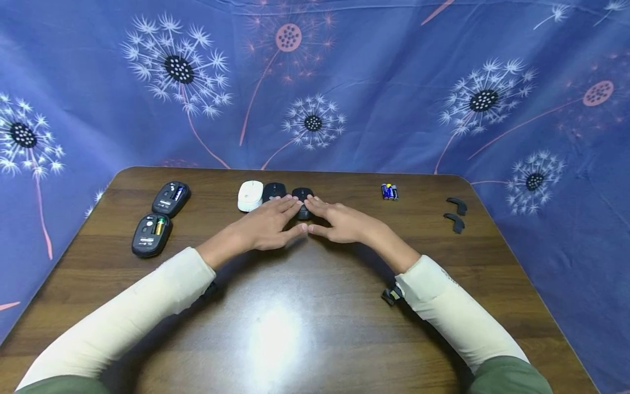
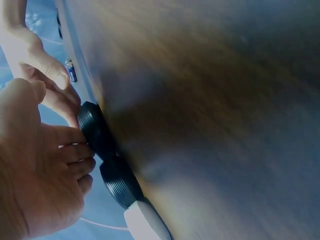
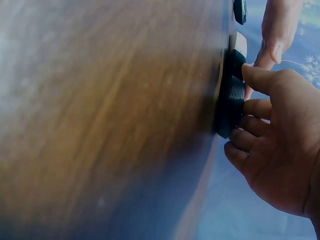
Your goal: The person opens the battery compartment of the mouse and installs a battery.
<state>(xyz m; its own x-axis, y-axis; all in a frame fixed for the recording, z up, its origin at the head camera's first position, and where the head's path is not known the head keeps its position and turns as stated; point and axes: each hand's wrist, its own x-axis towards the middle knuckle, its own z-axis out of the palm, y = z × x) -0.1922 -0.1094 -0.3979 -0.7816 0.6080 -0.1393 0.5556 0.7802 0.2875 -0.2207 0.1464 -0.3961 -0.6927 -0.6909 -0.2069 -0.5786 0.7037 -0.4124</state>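
Three computer mice stand side by side at the back of the table: a white mouse (image 1: 250, 196), a black mouse (image 1: 274, 190) and another black mouse (image 1: 302, 192) at the right end. My left hand (image 1: 270, 224) reaches in from the left, its fairly straight fingertips at the right-end black mouse and in front of the middle one. From the other side, my right hand (image 1: 342, 223) touches the same right-end mouse (image 3: 231, 110) with extended fingers. Both thumbs nearly meet in front of it. The hands partly cover the two black mice.
Two black mice (image 1: 170, 198) (image 1: 151, 235) lie bottom up at the left, battery bays uncovered with batteries inside. Several small batteries (image 1: 390, 192) sit together at the back right. Farther right lie two black curved covers (image 1: 458, 206) (image 1: 455, 222). A patterned blue cloth (image 1: 374, 98) hangs behind the table.
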